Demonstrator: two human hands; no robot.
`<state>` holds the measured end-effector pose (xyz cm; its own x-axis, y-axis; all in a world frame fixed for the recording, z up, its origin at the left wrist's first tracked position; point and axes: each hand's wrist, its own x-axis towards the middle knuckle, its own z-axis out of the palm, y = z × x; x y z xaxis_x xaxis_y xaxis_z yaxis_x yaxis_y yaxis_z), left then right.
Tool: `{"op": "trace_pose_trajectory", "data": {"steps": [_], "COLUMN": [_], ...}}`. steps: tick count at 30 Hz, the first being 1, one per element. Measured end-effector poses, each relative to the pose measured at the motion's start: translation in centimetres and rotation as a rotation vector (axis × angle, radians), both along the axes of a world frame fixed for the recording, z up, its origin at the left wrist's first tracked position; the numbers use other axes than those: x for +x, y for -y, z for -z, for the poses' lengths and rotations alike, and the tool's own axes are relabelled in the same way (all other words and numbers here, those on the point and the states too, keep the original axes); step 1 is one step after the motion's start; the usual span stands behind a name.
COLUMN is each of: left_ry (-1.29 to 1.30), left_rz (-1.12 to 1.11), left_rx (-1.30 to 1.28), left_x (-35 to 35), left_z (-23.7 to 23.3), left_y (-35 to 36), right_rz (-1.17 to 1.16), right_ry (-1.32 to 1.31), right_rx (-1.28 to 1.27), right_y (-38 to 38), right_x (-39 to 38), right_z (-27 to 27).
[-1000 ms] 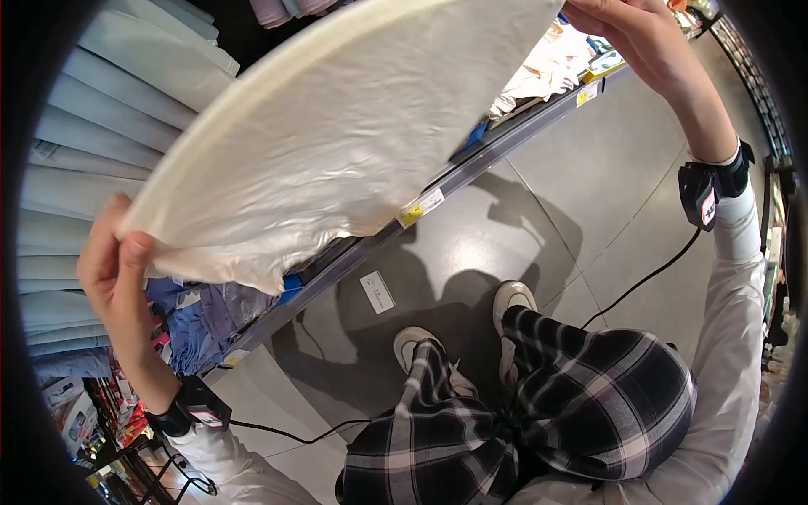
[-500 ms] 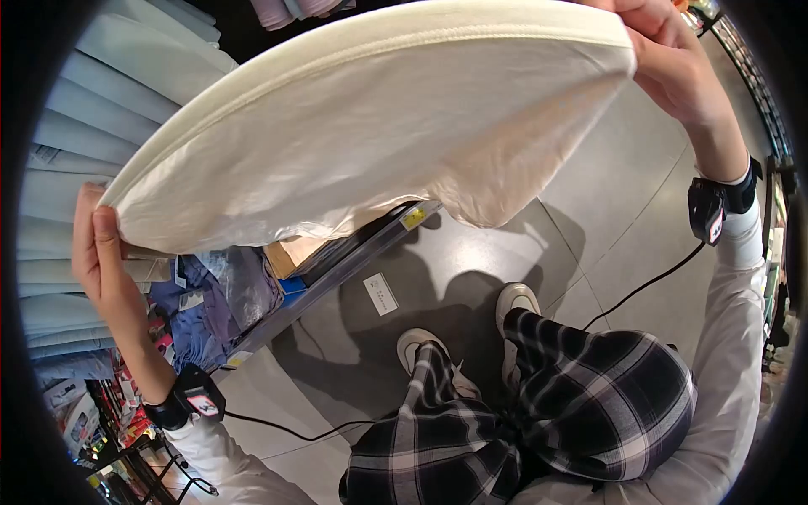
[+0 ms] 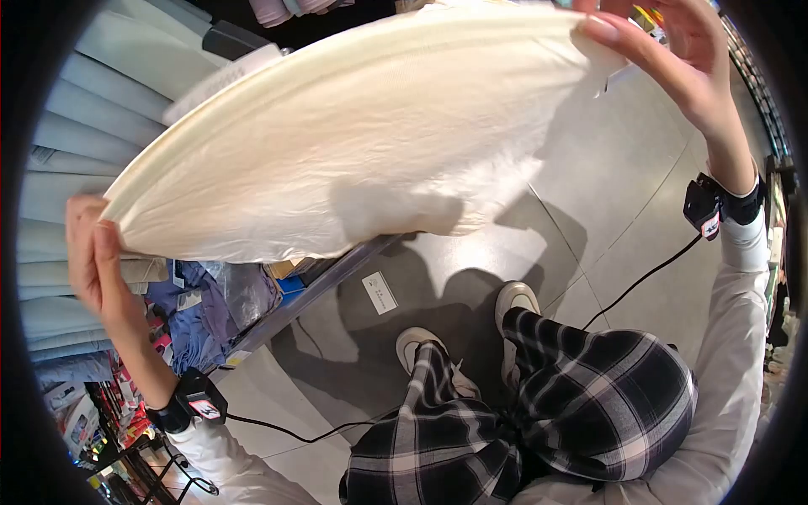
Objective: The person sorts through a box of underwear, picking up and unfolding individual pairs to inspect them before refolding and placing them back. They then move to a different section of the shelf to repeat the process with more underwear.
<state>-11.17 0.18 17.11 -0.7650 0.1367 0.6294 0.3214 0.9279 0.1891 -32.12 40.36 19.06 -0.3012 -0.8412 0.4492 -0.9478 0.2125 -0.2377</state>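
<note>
A thin cream garment (image 3: 362, 143) with a curved, stitched band along its upper edge is stretched between my two hands, above the floor and the shelf edge. My left hand (image 3: 105, 269) pinches the left end of the band between thumb and fingers. At the other end, my right hand (image 3: 694, 76) has its thumb on the cloth's corner, with some fingers raised apart and partly cut off by the frame's top. A blurred pale tag (image 3: 223, 82) sticks out behind the band at upper left.
Pale blue garments (image 3: 93, 109) hang in a row at left. Below the cloth, a clear-edged bin (image 3: 278, 316) holds bluish-purple packed clothing (image 3: 202, 303). A white label (image 3: 380, 292) lies on the grey tiled floor (image 3: 623, 219). Black cables run from both wristbands.
The garment has turned and spread flatter, and its hanging right fold has swung inward. A pale tag now shows behind the band. My right hand's fingers have lifted and spread; my left has dipped slightly.
</note>
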Motion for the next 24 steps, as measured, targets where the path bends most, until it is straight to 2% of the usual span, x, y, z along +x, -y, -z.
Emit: {"op": "trace_pose_trajectory", "data": {"steps": [2, 3, 5, 6, 7, 8, 9, 10, 11, 13, 14, 15, 17, 18, 20, 22, 24], "left_ry": [-0.020, -0.041, -0.008, -0.060, -0.113, -0.082, -0.087, -0.092, -0.093, -0.094, -0.071, -0.048, -0.045, -0.066, -0.090, -0.111, -0.118], "left_rz": [-0.053, -0.108, -0.139, -0.165, -0.190, -0.188, -0.187, -0.193, -0.200, -0.247, -0.264, -0.279, -0.310, -0.311, -0.312, -0.330, -0.341], "left_rx": [-0.052, -0.107, -0.080, 0.014, 0.108, -0.038, -0.039, -0.176, -0.312, -0.369, -0.428, -0.487, -0.478, -0.479, -0.480, -0.596, -0.573], "left_x": [0.4, 0.7, 0.8, 0.2, -0.2, -0.3, -0.6, -1.0, -1.2, -1.4, -1.5, -1.7, -2.0, -2.2, -2.2, -2.2, -2.3], "left_z": [-0.4, -0.6, -0.5, 0.0, 0.3, -0.2, -0.2, -0.3, -0.3, -0.4, -0.2, 0.0, 0.2, 0.3, 0.1, -0.2, -0.3], "left_y": [-0.4, -0.7, -1.0, -2.1, -3.0, -3.5, -4.0, -4.4, -5.0, -5.8, -5.8, -5.9, -6.6, -6.8, -6.9, -6.7, -6.5], "right_rz": [-0.053, -0.052, 0.149, 0.248, 0.249, 0.307, 0.365, 0.144, 0.144, 0.497, 0.437, 0.436, 0.419, 0.419, 0.400, 0.410, 0.419], "right_ry": [-0.060, -0.061, -0.683, -0.443, -0.445, -0.548, -0.649, -0.259, -0.261, -0.496, -0.480, -0.479, -0.227, -0.228, -0.025, 0.065, 0.154], "right_rx": [-0.345, -0.346, -0.123, -0.050, -0.051, 0.036, 0.123, -0.124, -0.124, 0.114, 0.231, 0.230, 0.061, 0.060, -0.032, -0.058, -0.084], "right_y": [0.4, 0.3, 0.3, 1.2, 0.9, 0.2, 0.3, 0.7, 0.2, 0.8, 0.5, 0.6, 0.8, 0.7, 0.2, 0.2, 0.4], "right_x": [-1.6, -1.4, -0.3, 1.7, 1.2, 0.1, -0.7, -1.5, -1.3, 1.1, 0.4, 0.4, 0.5, 0.0, -1.3, -0.6, -0.2], "right_z": [1.8, 1.5, 0.0, -0.7, -0.7, -0.4, -0.2, 0.4, 0.6, 0.1, -0.5, -0.4, 0.3, 0.5, 0.7, 0.1, -0.3]}}
